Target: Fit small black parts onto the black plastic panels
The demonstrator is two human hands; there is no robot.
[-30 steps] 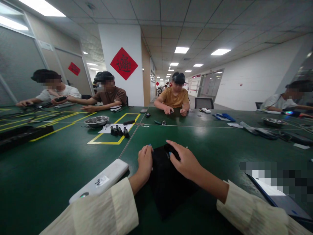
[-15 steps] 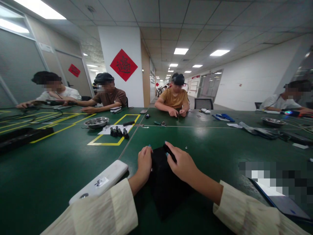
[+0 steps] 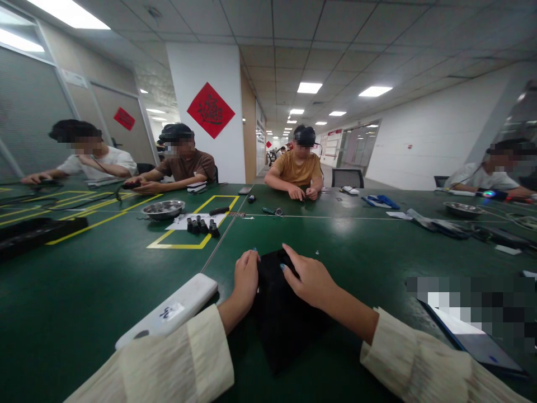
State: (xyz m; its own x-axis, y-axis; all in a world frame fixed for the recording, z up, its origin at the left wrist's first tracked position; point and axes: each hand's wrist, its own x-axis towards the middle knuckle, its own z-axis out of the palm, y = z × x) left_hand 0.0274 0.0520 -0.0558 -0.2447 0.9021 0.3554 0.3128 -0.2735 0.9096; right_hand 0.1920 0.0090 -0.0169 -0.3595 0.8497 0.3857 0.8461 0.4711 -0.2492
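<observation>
A dark black cloth (image 3: 279, 313) lies on the table in front of me, one pointed corner toward me; its folds are too dark to make out. Its upper left edge is gripped by my left hand (image 3: 244, 282), fingers curled over the far side. My right hand (image 3: 312, 277) pinches the upper right edge, with the thumb on the near face and the fingers reaching over the top. Beside my left forearm rests a white oblong device (image 3: 180, 308) with a marked label.
Left of centre, several black-and-metal fittings (image 3: 203, 226) stand on white paper near a metal bowl (image 3: 163, 209). A phone (image 3: 474, 336) lies at right. A black tray (image 3: 42, 232) is at far left. Across the table, a person in a tan shirt (image 3: 297, 170) handles something small.
Both my hands keep their hold on the black cloth, with only a slight shift. The view has turned a little. At left, the co-worker in brown has drawn their hands together.
</observation>
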